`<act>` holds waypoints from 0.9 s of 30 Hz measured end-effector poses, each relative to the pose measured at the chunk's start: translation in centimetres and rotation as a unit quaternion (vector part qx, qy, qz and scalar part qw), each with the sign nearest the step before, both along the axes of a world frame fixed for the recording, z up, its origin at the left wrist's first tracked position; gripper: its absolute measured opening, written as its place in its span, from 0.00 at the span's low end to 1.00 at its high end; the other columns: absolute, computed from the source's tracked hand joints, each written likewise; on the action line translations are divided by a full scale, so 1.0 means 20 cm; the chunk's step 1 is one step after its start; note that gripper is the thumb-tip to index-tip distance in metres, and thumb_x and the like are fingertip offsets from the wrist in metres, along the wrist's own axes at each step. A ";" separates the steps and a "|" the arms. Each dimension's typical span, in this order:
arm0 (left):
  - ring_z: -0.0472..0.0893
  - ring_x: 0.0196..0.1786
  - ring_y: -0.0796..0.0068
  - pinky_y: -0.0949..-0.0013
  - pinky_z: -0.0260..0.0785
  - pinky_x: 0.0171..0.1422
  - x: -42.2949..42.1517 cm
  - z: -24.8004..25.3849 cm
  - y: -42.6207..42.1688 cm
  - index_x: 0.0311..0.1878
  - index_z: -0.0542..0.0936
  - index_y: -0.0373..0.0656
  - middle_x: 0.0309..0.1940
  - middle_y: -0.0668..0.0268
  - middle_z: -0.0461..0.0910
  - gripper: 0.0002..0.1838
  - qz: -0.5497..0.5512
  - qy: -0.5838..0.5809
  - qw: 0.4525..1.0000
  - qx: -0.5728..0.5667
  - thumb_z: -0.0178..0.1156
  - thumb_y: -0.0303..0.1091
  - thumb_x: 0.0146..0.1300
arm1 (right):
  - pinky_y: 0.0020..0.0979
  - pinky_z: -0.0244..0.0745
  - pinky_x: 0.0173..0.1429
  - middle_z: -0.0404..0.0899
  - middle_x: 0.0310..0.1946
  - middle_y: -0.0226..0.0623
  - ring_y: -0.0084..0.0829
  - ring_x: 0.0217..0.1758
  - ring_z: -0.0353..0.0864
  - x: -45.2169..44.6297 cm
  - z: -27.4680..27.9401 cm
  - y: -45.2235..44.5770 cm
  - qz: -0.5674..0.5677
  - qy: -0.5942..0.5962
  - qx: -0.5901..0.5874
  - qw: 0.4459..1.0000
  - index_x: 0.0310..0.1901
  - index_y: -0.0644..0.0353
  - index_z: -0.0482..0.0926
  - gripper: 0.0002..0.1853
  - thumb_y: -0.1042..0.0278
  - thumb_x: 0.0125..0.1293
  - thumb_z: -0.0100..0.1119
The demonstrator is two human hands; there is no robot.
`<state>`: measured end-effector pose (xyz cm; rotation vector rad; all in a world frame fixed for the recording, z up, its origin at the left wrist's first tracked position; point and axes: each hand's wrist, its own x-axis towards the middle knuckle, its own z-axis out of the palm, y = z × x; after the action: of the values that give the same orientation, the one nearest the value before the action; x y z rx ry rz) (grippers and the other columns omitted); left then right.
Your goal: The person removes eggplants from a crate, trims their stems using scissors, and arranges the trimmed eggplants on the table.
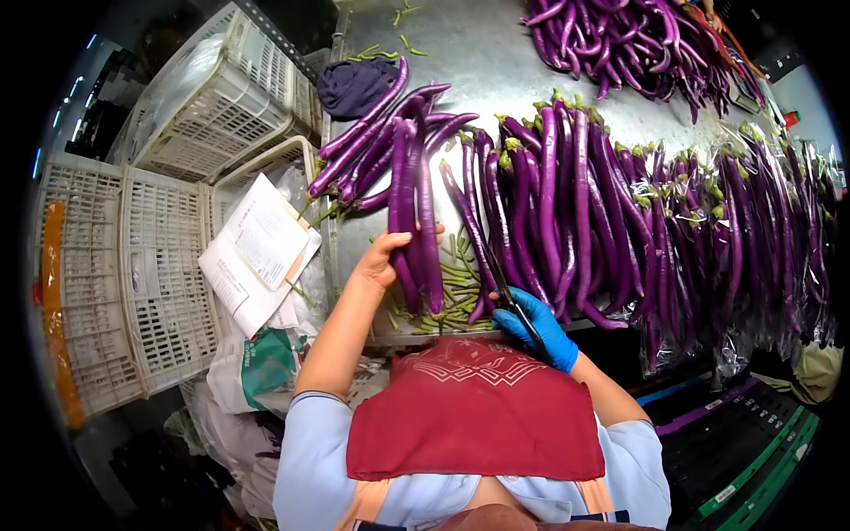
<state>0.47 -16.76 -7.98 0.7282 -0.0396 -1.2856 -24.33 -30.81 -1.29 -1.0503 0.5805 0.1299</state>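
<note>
My bare left hand (392,252) is wrapped round a few long purple eggplants (425,230), held upright above the near edge of the metal table. My right hand (544,327), in a blue glove, is closed on black scissors (506,292) that point up and away from me. Just beyond the blades stands a row of eggplants (549,195) with green stem ends at the far side. Loose eggplants (372,150) lie past my left hand. Cut green stems (459,288) are scattered between my hands.
Bagged eggplants (735,212) line the right side, and a large heap of eggplants (611,40) lies at the back. White plastic crates (168,274) stand at the left, with papers (261,248) on one. A dark cloth (354,87) rests at the table's left edge. Black crates (735,442) sit low right.
</note>
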 end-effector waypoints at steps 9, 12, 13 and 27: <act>0.73 0.55 0.54 0.53 0.69 0.59 -0.05 0.17 0.05 0.46 0.71 0.43 0.56 0.45 0.68 0.20 0.092 0.002 0.983 -0.161 0.60 0.35 0.48 | 0.22 0.69 0.43 0.73 0.38 0.30 0.19 0.40 0.71 0.32 -0.07 0.21 0.025 -0.119 0.046 0.991 0.58 0.61 0.63 0.27 0.75 0.58 0.62; 0.71 0.58 0.53 0.51 0.69 0.59 -0.05 0.20 0.11 0.55 0.68 0.38 0.57 0.45 0.66 0.27 0.084 -0.023 0.986 -0.145 0.59 0.34 0.50 | 0.23 0.69 0.47 0.72 0.43 0.33 0.21 0.44 0.71 0.33 -0.09 0.22 0.012 -0.129 0.001 0.992 0.58 0.62 0.63 0.27 0.77 0.58 0.61; 0.71 0.58 0.52 0.51 0.69 0.59 -0.05 0.20 0.13 0.57 0.67 0.37 0.57 0.45 0.66 0.29 0.086 -0.031 0.986 -0.138 0.59 0.34 0.50 | 0.23 0.69 0.49 0.71 0.44 0.33 0.21 0.45 0.71 0.34 -0.10 0.22 0.005 -0.147 -0.023 0.989 0.58 0.63 0.62 0.27 0.77 0.58 0.61; 0.76 0.52 0.59 0.48 0.76 0.49 -0.20 0.32 0.16 0.55 0.69 0.34 0.49 0.55 0.74 0.21 0.161 -0.096 0.982 -0.028 0.58 0.26 0.57 | 0.25 0.67 0.54 0.70 0.49 0.34 0.23 0.50 0.70 0.32 -0.18 0.26 0.013 -0.144 -0.023 0.989 0.58 0.62 0.62 0.27 0.75 0.57 0.62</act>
<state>-3.46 -13.63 -1.63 0.7735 -0.1107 -0.9007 -17.93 -25.65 -4.96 -1.0983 0.3095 -0.0129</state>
